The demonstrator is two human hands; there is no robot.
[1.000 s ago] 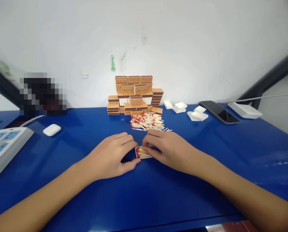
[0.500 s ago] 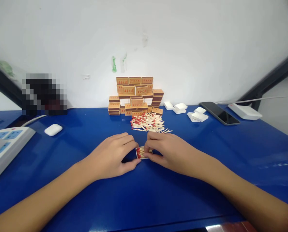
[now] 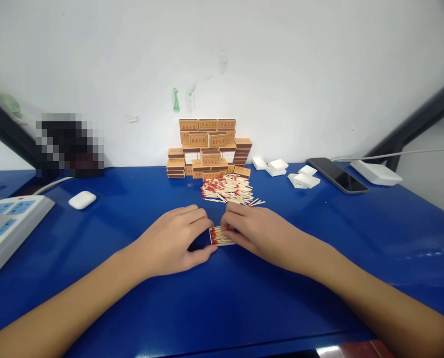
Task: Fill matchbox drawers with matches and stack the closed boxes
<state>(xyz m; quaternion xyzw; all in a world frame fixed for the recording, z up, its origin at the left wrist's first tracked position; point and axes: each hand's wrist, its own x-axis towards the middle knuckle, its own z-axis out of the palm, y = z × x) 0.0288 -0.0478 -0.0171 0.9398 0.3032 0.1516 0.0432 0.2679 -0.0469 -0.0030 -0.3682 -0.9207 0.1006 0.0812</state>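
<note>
A small white matchbox tray (image 3: 225, 244) lies on the blue table, holding red-tipped matches (image 3: 215, 235) with their heads to the left. My left hand (image 3: 180, 238) steadies the tray's left end, index finger at the far corner and thumb at the near one. Over the tray's right part, my right hand (image 3: 249, 226) has its thumb and fingers drawn together down among the matches. Its fingertips cover that end, so what they pinch is hidden. Just beyond the hands is a loose heap of matches (image 3: 231, 189).
Stacked matchboxes (image 3: 209, 140) stand against the wall behind the heap. To their right are white empty trays (image 3: 277, 165), a black phone (image 3: 337, 175) and a white box (image 3: 376, 172). On the left lie a white earbud case (image 3: 82, 200) and a power strip (image 3: 16, 223).
My right hand has shifted slightly left, and its thumb and fingers have closed together over the matches. The left hand and tray stay put.
</note>
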